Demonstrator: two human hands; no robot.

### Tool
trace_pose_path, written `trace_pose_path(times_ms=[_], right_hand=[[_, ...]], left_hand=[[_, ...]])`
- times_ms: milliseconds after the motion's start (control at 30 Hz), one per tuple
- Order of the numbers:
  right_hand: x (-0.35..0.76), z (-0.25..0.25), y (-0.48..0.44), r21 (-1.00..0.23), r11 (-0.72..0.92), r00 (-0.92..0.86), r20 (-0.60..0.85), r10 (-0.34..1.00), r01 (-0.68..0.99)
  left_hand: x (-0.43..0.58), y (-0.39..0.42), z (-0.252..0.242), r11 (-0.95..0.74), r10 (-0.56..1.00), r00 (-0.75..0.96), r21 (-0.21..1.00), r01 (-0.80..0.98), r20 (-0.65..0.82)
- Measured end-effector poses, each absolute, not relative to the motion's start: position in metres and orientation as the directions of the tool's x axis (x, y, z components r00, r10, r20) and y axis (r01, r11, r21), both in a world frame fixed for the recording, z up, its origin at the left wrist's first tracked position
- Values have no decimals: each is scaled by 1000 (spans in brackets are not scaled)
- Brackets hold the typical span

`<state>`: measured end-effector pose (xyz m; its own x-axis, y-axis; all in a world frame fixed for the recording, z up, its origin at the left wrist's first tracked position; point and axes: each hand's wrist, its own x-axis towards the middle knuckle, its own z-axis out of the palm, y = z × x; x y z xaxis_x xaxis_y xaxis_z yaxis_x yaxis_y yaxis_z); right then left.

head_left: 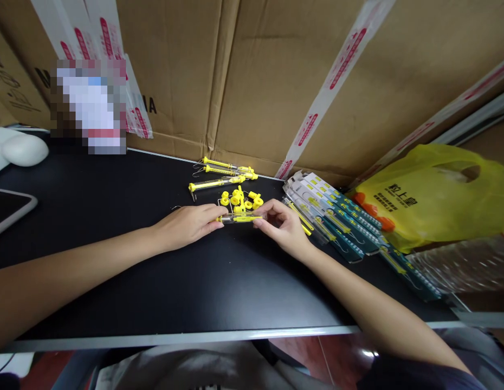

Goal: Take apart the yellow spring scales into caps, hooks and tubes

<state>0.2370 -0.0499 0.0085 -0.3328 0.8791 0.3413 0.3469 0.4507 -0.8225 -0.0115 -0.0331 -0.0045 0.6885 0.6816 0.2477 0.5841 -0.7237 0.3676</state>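
Observation:
Between my two hands a clear tube spring scale (239, 217) with yellow inner parts lies level, just above the black table. My left hand (191, 223) is closed round its left end, where a thin hook wire pokes out past the fingers. At the other end, the thumb and fingers of my right hand (282, 225) pinch the clear tube. Right behind it sits a small heap of loose yellow plastic parts (239, 200). Farther back lie several assembled yellow spring scales (217, 184) with wire hooks.
Boxed spring scales (333, 214) are fanned out at the right, with yellow strips (303, 219) beside them. A yellow plastic bag (431, 200) holding orange things stands behind. At left are a phone (12, 208) and a white rounded object (24, 149). Cardboard boxes (268, 81) wall the back.

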Motion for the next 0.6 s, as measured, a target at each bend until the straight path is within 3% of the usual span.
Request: trace_pose_path(times_ms=[333,600], right_hand=[[238,10,-51,-863,443,-341,350,872,245],[236,12,-54,-855,459,-322,375,869,243]], left_hand=[[-10,-34,-2,-721,680,681,416,553,272],[-8,-38,2,-722,687,677,345,600,262]])
